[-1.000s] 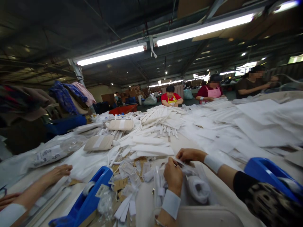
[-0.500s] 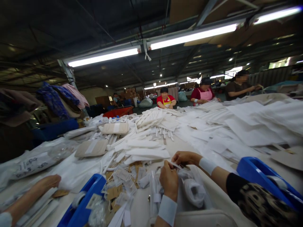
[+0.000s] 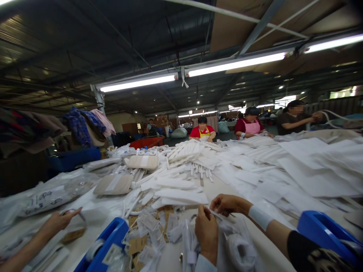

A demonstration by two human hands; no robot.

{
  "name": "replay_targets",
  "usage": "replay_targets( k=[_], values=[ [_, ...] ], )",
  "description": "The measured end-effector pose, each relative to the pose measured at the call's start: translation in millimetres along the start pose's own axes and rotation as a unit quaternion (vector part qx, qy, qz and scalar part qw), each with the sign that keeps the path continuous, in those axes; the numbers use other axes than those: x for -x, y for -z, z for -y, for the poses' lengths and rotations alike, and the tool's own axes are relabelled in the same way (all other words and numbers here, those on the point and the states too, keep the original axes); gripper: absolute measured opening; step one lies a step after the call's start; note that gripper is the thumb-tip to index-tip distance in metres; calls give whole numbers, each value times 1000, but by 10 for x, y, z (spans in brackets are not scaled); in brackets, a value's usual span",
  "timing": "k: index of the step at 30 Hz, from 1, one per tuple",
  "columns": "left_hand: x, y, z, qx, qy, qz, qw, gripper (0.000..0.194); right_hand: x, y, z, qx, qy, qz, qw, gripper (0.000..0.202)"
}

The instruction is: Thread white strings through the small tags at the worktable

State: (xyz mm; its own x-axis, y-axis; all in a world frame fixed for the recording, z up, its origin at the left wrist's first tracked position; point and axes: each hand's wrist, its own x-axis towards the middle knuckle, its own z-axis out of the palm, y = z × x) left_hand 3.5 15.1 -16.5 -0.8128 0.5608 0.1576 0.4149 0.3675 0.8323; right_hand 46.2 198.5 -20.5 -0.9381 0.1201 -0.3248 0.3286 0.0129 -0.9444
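Pale worktable (image 3: 222, 186), mostly buried. Center: heap of white padding strips (image 3: 181, 197). Right: overlapping white sheets (image 3: 320, 162). Left: banded beige pouches (image 3: 113, 186), clear bag (image 3: 47, 200) with black handwriting. Near side: loose hang tags (image 3: 138, 244) between blue tape dispensers (image 3: 115, 231).

Left hand (image 3: 206, 231) and right hand (image 3: 227, 204) pinching white material (image 3: 222, 218), blue tape dispensers (image 3: 109, 241) nearby, white sheets (image 3: 320, 166) beyond

A factory workshop: tube lights (image 3: 236, 64) hang above the worktable (image 3: 217, 186), with aproned workers (image 3: 204, 133) beyond it and tape dispensers (image 3: 111, 235) on it.
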Motion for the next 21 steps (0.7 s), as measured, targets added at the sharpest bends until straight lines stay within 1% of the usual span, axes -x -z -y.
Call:
replay_targets(
  k=[2,4,7,9,13,18,21],
  values=[
    [-48,-29,50,85,-22,-19,996,15,46,31,60,-13,20,-2,1000,25],
    [-89,-59,100,176,-43,-27,983,15,85,55,108,-34,41,-1,999,25],
    [-125,-84,148,290,-50,-15,956,13,132,69,138,-77,68,1,995,23],
    [-139,-91,161,339,-55,-9,939,11,166,61,134,-107,85,3,991,25],
    [-169,-116,181,386,-62,-23,920,8,248,-5,108,-167,118,-5,979,34],
    [-170,-112,169,432,-63,-8,900,13,275,-127,47,-211,141,-20,967,49],
    [-155,-92,147,437,-66,-16,897,13,243,-157,-9,-218,148,-38,964,47]
  ],
)
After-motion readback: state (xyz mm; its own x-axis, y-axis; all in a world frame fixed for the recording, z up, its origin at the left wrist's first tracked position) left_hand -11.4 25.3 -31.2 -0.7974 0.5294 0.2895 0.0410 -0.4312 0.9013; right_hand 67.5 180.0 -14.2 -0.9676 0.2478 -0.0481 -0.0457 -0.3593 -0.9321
